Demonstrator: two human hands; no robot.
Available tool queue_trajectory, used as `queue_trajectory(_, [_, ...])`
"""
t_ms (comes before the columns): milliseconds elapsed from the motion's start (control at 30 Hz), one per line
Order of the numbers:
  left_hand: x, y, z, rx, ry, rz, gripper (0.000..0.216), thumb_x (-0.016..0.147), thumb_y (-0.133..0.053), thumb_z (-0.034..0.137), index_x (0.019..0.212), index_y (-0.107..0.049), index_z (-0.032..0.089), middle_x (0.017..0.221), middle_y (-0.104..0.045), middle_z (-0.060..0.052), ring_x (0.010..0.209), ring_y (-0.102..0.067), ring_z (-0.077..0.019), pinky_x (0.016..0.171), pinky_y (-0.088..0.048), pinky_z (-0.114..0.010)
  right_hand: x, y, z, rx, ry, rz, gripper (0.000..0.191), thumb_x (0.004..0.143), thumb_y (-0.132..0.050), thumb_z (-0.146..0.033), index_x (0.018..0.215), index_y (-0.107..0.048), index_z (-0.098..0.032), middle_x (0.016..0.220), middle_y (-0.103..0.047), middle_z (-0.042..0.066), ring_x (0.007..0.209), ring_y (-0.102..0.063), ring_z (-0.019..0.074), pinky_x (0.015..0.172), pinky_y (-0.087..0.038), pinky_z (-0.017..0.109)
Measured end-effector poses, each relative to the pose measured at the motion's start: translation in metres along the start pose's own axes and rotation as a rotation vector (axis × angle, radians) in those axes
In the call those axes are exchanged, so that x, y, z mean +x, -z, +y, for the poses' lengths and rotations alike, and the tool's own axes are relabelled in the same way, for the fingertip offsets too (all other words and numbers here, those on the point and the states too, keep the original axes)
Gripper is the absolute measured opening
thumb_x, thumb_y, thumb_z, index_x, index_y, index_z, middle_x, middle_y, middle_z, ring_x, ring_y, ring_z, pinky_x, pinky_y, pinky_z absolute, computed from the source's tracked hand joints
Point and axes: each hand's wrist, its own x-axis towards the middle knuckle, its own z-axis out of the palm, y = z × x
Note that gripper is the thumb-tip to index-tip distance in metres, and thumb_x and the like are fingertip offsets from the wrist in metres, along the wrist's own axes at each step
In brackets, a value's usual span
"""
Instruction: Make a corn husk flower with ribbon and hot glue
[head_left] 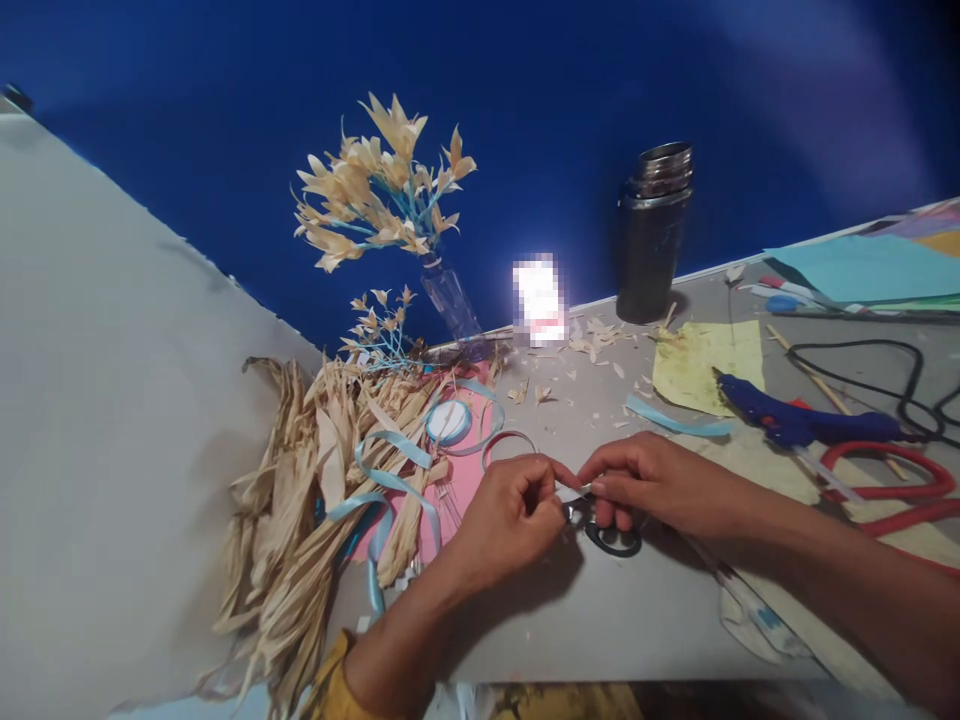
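Observation:
My left hand (pixel 514 510) and my right hand (pixel 652 480) meet above the table, fingertips pinched on a small white piece (pixel 571 493) stretched between them. Its material is too small to make out. Below my right fingers lies a black ring-shaped handle (pixel 615 540), with a shiny metal part beside it partly covered by my hands. Just behind my left hand a thin pale ring (pixel 510 440) shows in part. Left of my hands, a light blue ribbon (pixel 397 480) curls over pink paper (pixel 469 475) and a heap of dried husks (pixel 300 500).
Husk flowers on blue stems (pixel 375 190) stand in a clear bottle (pixel 452 300) by the blue wall. Farther right are a dark flask (pixel 652 240), yellow paper (pixel 697 350), a blue glue gun (pixel 810 415) with black cord, and red-handled scissors (pixel 892 490). Husk scraps litter the table.

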Motion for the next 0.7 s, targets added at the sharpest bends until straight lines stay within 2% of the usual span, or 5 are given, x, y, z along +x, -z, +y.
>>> queue_trajectory(133, [0.001,0.002,0.000,0.104,-0.102,0.084,0.016,0.072,-0.055,0.012,0.063,-0.045,0.021,0.093,-0.063,-0.008,0.087,-0.060,-0.0198,0.066,-0.039,-0.028,-0.001,0.003,0.000,0.107,-0.055,-0.071,0.030,0.085,-0.065,-0.034,0.105,-0.071,-0.011,0.075,-0.079,0.009,0.063,-0.067,0.0162,0.062,-0.051,0.029])
queue_trajectory(233, [0.002,0.005,-0.002,-0.022,-0.070,0.058,0.017,0.069,-0.056,0.013,0.060,-0.044,0.021,0.099,-0.065,-0.010,0.097,-0.064,-0.0236,0.071,-0.044,-0.029,-0.001,0.005,0.001,0.170,-0.059,-0.075,0.031,0.085,-0.070,-0.038,0.101,-0.071,-0.012,0.075,-0.079,0.011,0.062,-0.067,0.0159,0.060,-0.050,0.028])
queue_trajectory(433, [0.004,0.008,-0.001,-0.392,0.156,-0.058,0.018,0.070,-0.059,0.020,0.061,-0.044,0.019,0.118,-0.071,-0.012,0.054,-0.064,-0.0103,0.055,-0.046,-0.027,-0.003,0.008,0.001,0.219,-0.027,-0.029,0.030,0.087,-0.071,-0.042,0.099,-0.067,-0.015,0.072,-0.079,0.007,0.061,-0.066,0.0142,0.059,-0.047,0.026])
queue_trajectory(567, [0.006,0.011,0.005,-0.458,0.223,-0.048,0.023,0.067,-0.061,0.023,0.057,-0.041,0.018,0.118,-0.074,-0.013,0.048,-0.065,-0.0096,0.047,-0.041,-0.022,-0.005,0.007,-0.002,0.189,-0.031,-0.037,0.031,0.090,-0.068,-0.041,0.108,-0.063,-0.016,0.077,-0.079,0.007,0.063,-0.065,0.0139,0.059,-0.046,0.025])
queue_trajectory(700, [0.008,0.017,0.002,-0.451,0.247,-0.005,0.022,0.064,-0.059,0.022,0.055,-0.040,0.017,0.111,-0.077,-0.014,0.048,-0.067,-0.0105,0.042,-0.033,-0.019,-0.004,0.009,-0.005,0.126,-0.020,0.057,0.026,0.090,-0.066,-0.037,0.106,-0.060,-0.019,0.076,-0.078,0.005,0.062,-0.063,0.0134,0.056,-0.044,0.024])
